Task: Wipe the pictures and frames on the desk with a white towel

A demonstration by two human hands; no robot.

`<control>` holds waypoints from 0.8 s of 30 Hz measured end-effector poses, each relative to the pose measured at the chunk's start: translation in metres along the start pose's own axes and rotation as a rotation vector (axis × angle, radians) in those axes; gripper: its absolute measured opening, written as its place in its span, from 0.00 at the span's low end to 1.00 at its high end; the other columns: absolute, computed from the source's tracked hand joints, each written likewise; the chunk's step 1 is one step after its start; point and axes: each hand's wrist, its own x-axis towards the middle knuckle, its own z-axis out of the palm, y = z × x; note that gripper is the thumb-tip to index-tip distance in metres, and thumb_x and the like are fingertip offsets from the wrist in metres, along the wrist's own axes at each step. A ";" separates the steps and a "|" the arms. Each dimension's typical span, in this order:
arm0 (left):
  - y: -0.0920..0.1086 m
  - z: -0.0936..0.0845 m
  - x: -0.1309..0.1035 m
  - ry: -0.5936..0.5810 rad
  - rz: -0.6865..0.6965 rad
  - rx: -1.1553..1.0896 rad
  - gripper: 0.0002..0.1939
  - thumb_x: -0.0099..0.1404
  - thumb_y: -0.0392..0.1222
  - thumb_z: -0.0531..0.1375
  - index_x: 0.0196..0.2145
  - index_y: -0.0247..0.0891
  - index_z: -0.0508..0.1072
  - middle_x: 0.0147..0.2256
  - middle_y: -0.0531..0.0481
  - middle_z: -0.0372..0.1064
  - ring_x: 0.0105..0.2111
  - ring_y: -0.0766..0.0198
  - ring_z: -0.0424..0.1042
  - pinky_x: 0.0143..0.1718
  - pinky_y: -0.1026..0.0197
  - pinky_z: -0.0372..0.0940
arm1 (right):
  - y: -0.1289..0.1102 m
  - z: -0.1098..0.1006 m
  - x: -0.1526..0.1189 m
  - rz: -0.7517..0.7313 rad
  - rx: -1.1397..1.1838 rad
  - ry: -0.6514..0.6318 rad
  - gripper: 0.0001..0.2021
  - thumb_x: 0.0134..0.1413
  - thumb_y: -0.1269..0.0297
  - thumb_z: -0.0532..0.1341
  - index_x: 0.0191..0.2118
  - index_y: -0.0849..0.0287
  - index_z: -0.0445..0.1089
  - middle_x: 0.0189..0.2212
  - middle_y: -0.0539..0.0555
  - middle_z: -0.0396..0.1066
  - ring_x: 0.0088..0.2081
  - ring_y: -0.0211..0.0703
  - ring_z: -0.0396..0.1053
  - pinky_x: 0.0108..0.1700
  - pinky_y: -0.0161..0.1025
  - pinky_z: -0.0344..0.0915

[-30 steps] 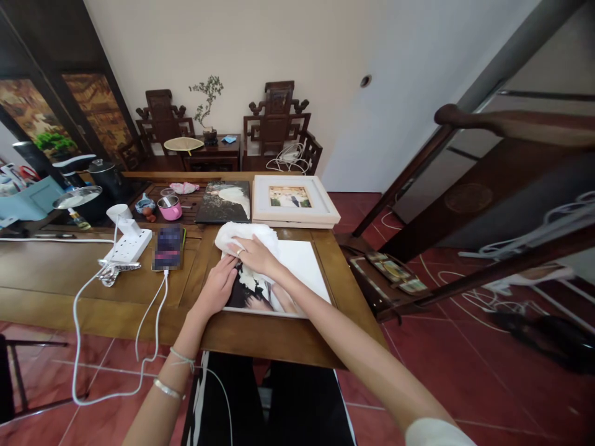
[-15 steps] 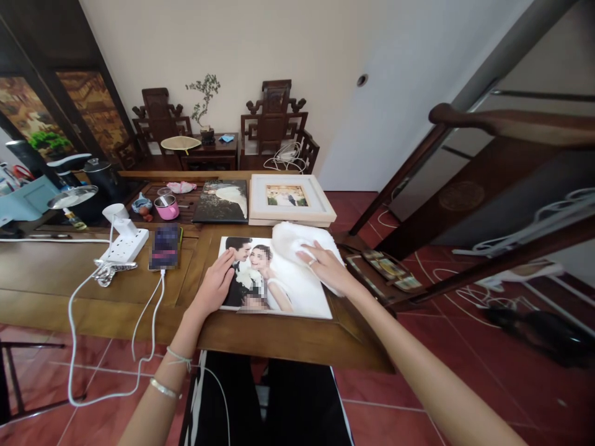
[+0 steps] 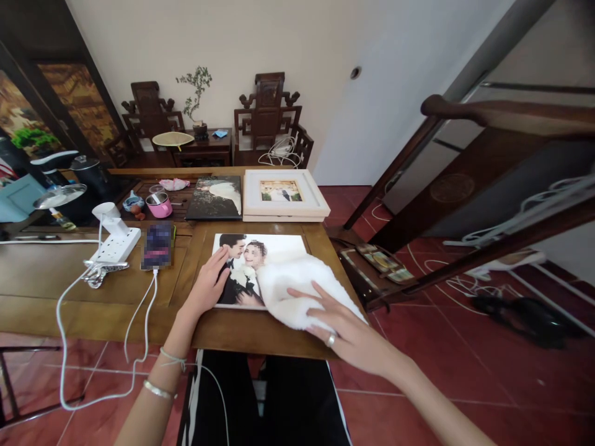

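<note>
A wedding photo panel point(image 3: 242, 280) lies flat on the wooden table point(image 3: 260, 337) in front of me. My left hand point(image 3: 210, 282) rests flat along its left edge, fingers extended and holding nothing. A fluffy white cloth point(image 3: 283, 285) covers the panel's lower right part and hangs over toward the table's front right corner. Gripping the cloth from above is my right hand point(image 3: 346, 331), with a ring on one finger. Its thumb side presses into a fold, and the cloth hides the panel surface underneath.
Behind the panel lie a white-framed picture point(image 3: 320, 199) and a dark photo panel point(image 3: 204, 201). To the left are a phone point(image 3: 157, 244) on a charging cable, a power strip point(image 3: 118, 244) and a pink cup point(image 3: 159, 205). A wooden chair point(image 3: 493, 118) stands at right.
My right hand has drawn the cloth toward me, from the panel's upper right to its lower right. The left hand stays on the left edge. The camera view has shifted slightly.
</note>
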 end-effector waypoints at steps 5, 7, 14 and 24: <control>0.000 -0.001 0.001 -0.010 0.005 0.003 0.24 0.70 0.42 0.46 0.62 0.36 0.57 0.65 0.43 0.50 0.65 0.58 0.47 0.65 0.49 0.45 | 0.048 -0.004 0.055 0.160 0.031 0.061 0.19 0.62 0.52 0.50 0.47 0.55 0.72 0.59 0.54 0.62 0.66 0.58 0.40 0.62 0.61 0.50; -0.001 0.000 0.001 -0.006 0.010 -0.001 0.24 0.70 0.41 0.47 0.62 0.36 0.57 0.64 0.43 0.50 0.65 0.58 0.48 0.65 0.48 0.45 | 0.063 -0.007 0.080 0.221 0.036 0.089 0.21 0.62 0.51 0.50 0.51 0.56 0.70 0.58 0.56 0.63 0.66 0.59 0.41 0.63 0.61 0.47; -0.003 0.000 0.001 0.004 0.017 -0.021 0.24 0.70 0.42 0.47 0.62 0.41 0.57 0.64 0.45 0.50 0.65 0.58 0.48 0.65 0.48 0.46 | 0.077 -0.014 0.117 0.257 0.058 0.169 0.21 0.62 0.51 0.51 0.51 0.55 0.70 0.57 0.54 0.65 0.65 0.59 0.45 0.64 0.62 0.43; 0.001 0.000 0.001 -0.001 0.000 -0.010 0.24 0.70 0.42 0.47 0.62 0.41 0.56 0.65 0.45 0.49 0.65 0.57 0.48 0.65 0.46 0.46 | -0.001 0.002 0.012 -0.087 -0.071 0.044 0.13 0.63 0.62 0.51 0.34 0.55 0.72 0.62 0.55 0.57 0.62 0.52 0.54 0.66 0.61 0.40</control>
